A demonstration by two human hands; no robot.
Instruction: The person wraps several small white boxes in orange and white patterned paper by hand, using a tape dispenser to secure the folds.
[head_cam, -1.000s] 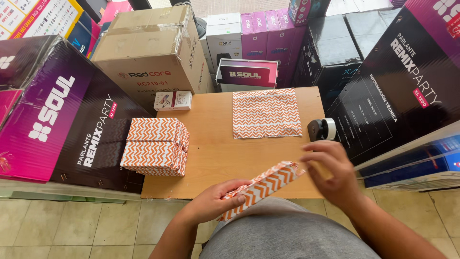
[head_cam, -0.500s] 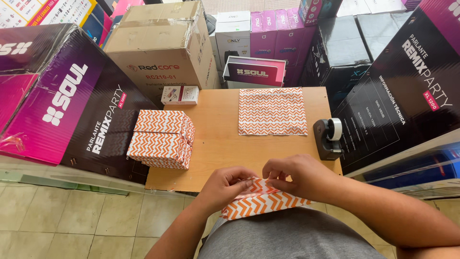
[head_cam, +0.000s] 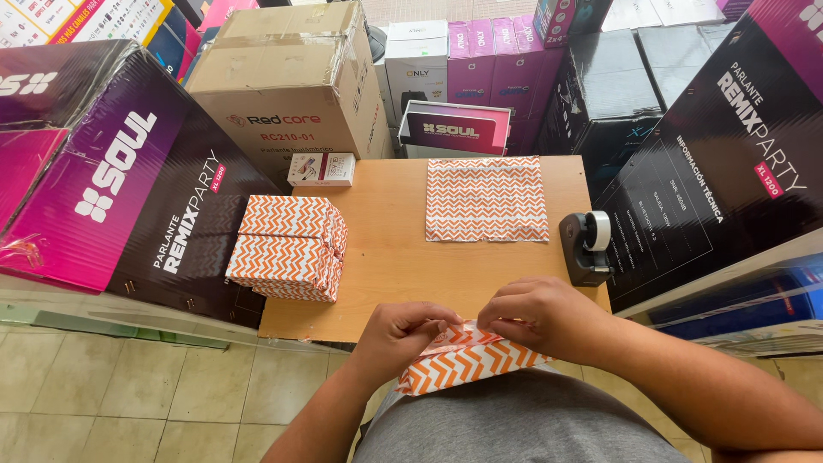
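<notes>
head view, looking down. at 6 o'clock, just off the near edge of the wooden table (head_cam: 394, 257), we see a small parcel (head_cam: 467, 364) wrapped in orange-and-white zigzag paper, resting over the lap. the left hand (head_cam: 403, 330) is curled, its fingertips pinching the paper flap at the parcel's upper left; the right hand (head_cam: 540, 317) is likewise closed in a pinch on the flap at the upper right. we judge the parcel light and boxy, its paper thin, easily creased or torn and somewhat slick; it is best held by the firm edges beneath the paper, with the folds pressed flat rather than pulled. at 10 o'clock on the table stand wrapped boxes (head_cam: 291, 244) in the same paper; at 12 o'clock lies a flat paper sheet (head_cam: 487, 199); at 2 o'clock sits a black tape dispenser (head_cam: 587, 247); a small white box (head_cam: 320, 169) lies at 11 o'clock. large cartons (head_cam: 291, 81) surround the table.
</notes>
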